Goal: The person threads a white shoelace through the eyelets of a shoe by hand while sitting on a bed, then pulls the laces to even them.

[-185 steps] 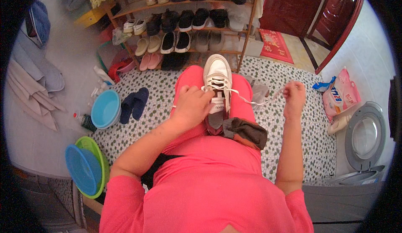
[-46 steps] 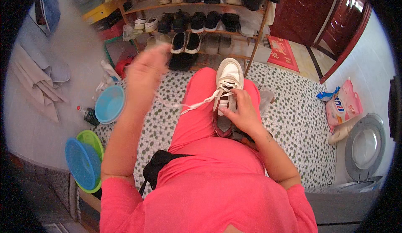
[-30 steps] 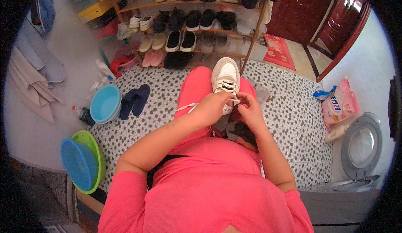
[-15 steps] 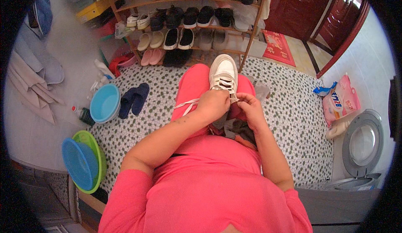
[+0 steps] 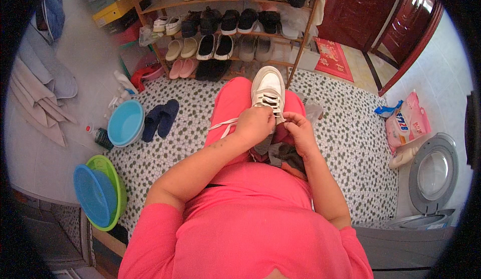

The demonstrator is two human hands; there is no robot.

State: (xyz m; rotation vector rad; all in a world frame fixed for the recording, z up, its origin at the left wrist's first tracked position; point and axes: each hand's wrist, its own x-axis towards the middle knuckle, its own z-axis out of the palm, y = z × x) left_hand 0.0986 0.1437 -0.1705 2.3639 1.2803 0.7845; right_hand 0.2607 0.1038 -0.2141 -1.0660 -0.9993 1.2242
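Note:
A white sneaker (image 5: 269,84) rests on my lap between my knees, its toe pointing away from me. White lace crosses its upper eyelets, and a loose shoelace (image 5: 226,124) trails to the left over my pink trouser leg. My left hand (image 5: 254,126) is closed at the shoe's opening, its fingertips pinching the lace, partly hidden behind the knuckles. On the other side of the opening, my right hand (image 5: 299,131) pinches the lace by the eyelet edge between thumb and forefinger. Dark crumpled cloth (image 5: 286,157) lies under my hands on my lap.
Ahead stands a wooden shoe rack (image 5: 225,2) with several pairs. Dark blue slippers (image 5: 168,118), a light-blue basin (image 5: 126,123) and stacked blue and green basins (image 5: 120,194) are at left. A pink detergent bag (image 5: 408,121) and a washing machine's raised lid (image 5: 434,173) are at right.
Both hands stay at the shoe's opening with almost the same grip. The view has shifted very slightly; nothing else has visibly moved.

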